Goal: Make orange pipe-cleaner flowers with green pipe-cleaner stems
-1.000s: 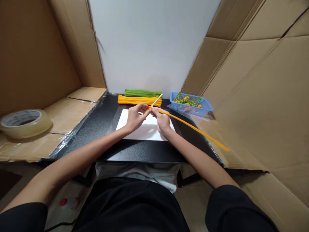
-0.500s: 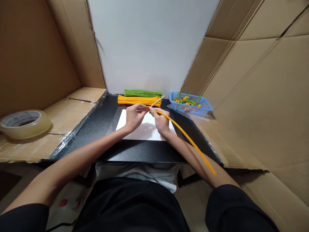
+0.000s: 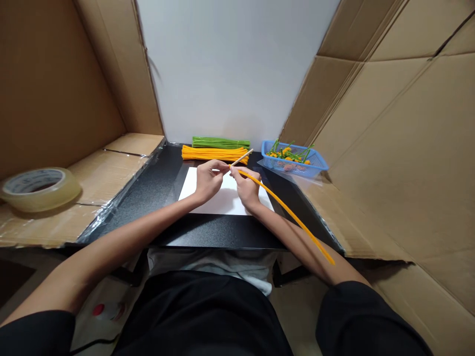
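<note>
Above a white sheet of paper (image 3: 213, 206), my left hand (image 3: 208, 180) pinches a thin wooden stick (image 3: 243, 156) that slants up to the right. An orange pipe cleaner (image 3: 293, 215) meets the stick at my fingertips, though whether it is wound around it is too small to tell. The thumb and fingers of my right hand (image 3: 247, 190) are closed on the pipe cleaner near that point. Its long free part arcs over my right wrist and forearm. Just behind the hands lie a bundle of orange pipe cleaners (image 3: 208, 154) and a green bundle (image 3: 218, 142).
A blue basket (image 3: 318, 165) with green and orange pipe-cleaner pieces stands at the back right. On the left cardboard ledge rests a roll of clear tape (image 3: 52, 200). Cardboard walls flank the black table (image 3: 141, 198). A red-capped bottle (image 3: 107, 311) is below, at left.
Both hands keep their grip with only slight finger movement. The free end of the pipe cleaner has shifted a little to the right, and the whole view has shifted slightly.
</note>
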Available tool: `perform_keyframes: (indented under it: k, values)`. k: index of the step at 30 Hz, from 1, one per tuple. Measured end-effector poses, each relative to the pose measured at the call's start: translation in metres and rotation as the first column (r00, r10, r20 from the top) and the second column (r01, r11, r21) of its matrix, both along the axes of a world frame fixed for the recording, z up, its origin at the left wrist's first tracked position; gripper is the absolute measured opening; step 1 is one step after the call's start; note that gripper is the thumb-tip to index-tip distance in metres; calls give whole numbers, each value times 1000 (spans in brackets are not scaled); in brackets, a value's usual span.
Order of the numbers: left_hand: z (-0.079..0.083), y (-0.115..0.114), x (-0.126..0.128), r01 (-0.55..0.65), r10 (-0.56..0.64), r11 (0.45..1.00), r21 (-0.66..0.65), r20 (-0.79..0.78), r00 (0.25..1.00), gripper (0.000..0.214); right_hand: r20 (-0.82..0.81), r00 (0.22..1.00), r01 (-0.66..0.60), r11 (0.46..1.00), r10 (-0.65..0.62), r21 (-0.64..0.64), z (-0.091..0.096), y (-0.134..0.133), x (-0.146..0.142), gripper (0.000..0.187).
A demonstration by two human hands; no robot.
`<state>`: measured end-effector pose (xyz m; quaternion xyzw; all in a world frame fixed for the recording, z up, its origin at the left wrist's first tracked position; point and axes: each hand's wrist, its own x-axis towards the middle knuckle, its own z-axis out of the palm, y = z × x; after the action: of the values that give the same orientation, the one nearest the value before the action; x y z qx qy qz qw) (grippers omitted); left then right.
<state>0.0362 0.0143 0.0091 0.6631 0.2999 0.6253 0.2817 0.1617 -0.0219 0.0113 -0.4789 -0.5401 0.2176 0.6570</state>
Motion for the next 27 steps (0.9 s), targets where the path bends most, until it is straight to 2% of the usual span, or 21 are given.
perform_keyframes:
  k: [5,8,11,13,16,19,22,24,25,26,27]
  values:
    - [2,0,-1,-15,13,1000,-23,-45,999,10,-22,1000,-12,1000,12,-19,-2,5,1,29]
    - [5,1,-1,-15,14,997,-82,-8,1000,27,-140,987,-80,996,75,-31,-1,9,1,29]
    - [6,5,0,49,-37,986,-158,79,996,44,-296,947,-162,982,128,-94,1,13,2,29]
    - [4,9,0,118,-94,976,-185,133,987,51,-399,897,-276,945,189,-173,3,16,5,31]
    - [1,17,-2,256,-215,942,-218,195,957,57,-500,812,-467,849,302,-247,5,20,13,38]
    - [4,24,-7,407,-333,845,-346,254,908,57,-547,749,-562,795,373,-227,7,23,21,43]
    - [12,26,-14,540,-412,665,-515,350,841,52,-559,719,-597,779,413,-191,8,26,27,42]
    - [18,25,-16,599,-459,559,-574,388,799,47,-551,718,-602,777,426,-184,8,27,29,40]
    - [20,23,-16,611,-476,533,-585,390,789,44,-548,721,-596,783,424,-179,8,27,29,40]
    - [22,22,-16,608,-484,536,-587,377,790,42,-548,724,-588,791,420,-171,7,28,29,40]
    - [23,20,-16,588,-483,570,-574,344,805,41,-549,727,-576,802,413,-160,7,28,28,39]
